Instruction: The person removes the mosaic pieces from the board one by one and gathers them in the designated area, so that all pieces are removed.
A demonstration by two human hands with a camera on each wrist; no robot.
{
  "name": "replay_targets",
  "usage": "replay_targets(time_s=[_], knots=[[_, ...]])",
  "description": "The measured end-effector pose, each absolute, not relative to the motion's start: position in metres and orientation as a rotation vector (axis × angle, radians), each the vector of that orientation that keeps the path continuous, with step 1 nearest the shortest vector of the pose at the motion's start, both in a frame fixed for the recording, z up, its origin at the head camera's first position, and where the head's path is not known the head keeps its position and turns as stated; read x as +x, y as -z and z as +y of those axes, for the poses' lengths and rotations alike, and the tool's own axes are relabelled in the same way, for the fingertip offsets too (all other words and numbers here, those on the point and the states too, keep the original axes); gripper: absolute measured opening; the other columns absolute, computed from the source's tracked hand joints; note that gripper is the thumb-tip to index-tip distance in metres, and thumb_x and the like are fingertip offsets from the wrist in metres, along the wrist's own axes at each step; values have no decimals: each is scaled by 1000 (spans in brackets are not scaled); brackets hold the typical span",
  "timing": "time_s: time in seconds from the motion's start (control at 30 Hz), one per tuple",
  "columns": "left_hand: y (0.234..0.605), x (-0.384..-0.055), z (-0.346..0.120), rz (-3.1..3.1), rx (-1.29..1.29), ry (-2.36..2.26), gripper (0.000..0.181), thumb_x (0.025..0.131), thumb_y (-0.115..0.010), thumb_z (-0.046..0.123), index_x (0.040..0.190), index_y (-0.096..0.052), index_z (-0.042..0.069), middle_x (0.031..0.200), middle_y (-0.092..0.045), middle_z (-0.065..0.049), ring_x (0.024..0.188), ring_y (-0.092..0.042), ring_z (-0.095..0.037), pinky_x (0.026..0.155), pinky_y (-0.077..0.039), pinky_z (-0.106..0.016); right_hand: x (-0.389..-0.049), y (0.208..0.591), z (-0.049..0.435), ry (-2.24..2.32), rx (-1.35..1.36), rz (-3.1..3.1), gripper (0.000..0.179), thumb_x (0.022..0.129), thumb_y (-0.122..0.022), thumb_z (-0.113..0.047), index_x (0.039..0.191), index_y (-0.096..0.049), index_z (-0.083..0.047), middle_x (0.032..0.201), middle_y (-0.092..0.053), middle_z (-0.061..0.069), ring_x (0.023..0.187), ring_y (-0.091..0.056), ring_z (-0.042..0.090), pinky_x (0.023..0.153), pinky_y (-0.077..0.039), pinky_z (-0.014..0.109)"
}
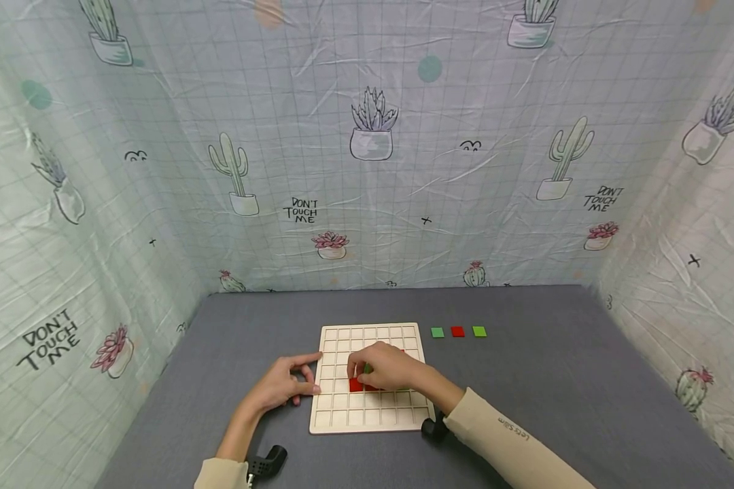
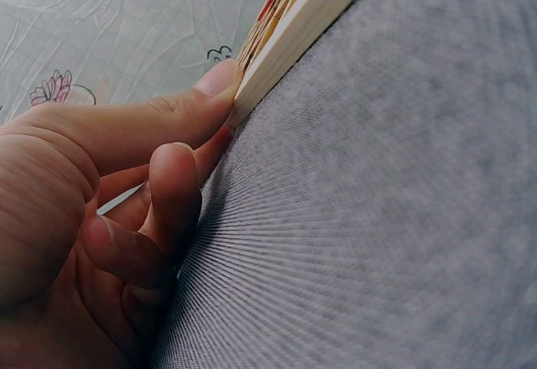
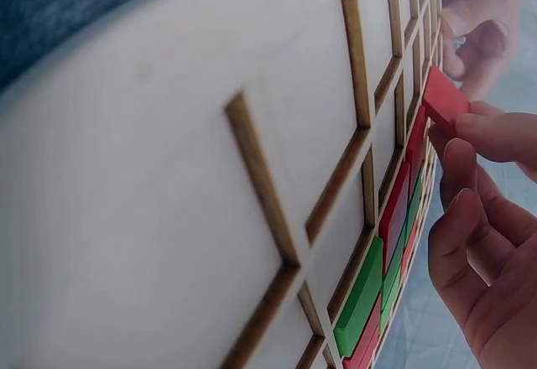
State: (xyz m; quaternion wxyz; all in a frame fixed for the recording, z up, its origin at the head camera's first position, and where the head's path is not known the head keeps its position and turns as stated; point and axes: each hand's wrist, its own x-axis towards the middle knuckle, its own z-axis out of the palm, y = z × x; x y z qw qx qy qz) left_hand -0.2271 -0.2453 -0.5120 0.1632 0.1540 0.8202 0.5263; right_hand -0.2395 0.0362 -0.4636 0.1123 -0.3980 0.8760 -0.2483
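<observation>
A light wooden grid board lies on the grey table. My right hand is over its middle, pinching a red square tile between thumb and fingers; in the right wrist view the tile is tilted close over the grid. Beside it, red and green tiles sit in the grid squares, partly hidden by my right hand in the head view. My left hand is at the board's left edge, index finger and thumb stretched apart and touching it. In the left wrist view the thumb presses against the wooden edge.
Behind the board to the right, a green tile, a red tile and a light green tile lie in a row on the table. A cactus-printed cloth encloses the back and sides.
</observation>
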Motion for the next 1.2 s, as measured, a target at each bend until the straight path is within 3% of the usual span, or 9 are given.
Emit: replay_targets(time_s=[0.37, 0.7, 1.0, 1.2], knots=[[511, -226, -247, 2327, 448, -1513, 75, 84, -85, 10, 150, -52, -1, 86, -66, -11, 47, -51, -10, 46, -50, -29, -240, 466, 35, 746, -1151, 2560, 17, 97, -67, -8, 98, -74, -23, 88, -71, -11, 73, -56, 0, 72, -47, 20], [512, -226, -248, 2329, 443, -1506, 75, 84, -86, 11, 150, -52, 0, 87, -66, -11, 47, -51, -11, 46, -49, -29, -238, 464, 37, 774, -1151, 2575, 16, 98, -68, -10, 102, -75, -23, 91, -73, -11, 74, -58, -1, 83, -50, 25], [513, -224, -248, 2354, 453, -1484, 75, 84, -86, 12, 150, -52, 1, 87, -66, -10, 47, -53, -11, 44, -46, -27, -241, 460, 51, 845, -1137, 2582, 17, 97, -68, -6, 102, -75, -21, 91, -73, -7, 69, -57, 2, 69, -49, 21], [513, -222, -247, 2348, 464, -1487, 75, 85, -85, 12, 151, -51, 1, 89, -67, -11, 49, -53, -11, 45, -47, -27, -244, 456, 70, 891, -1134, 2583, 15, 97, -67, -6, 104, -76, -16, 94, -76, -2, 69, -59, 4, 68, -51, 22]])
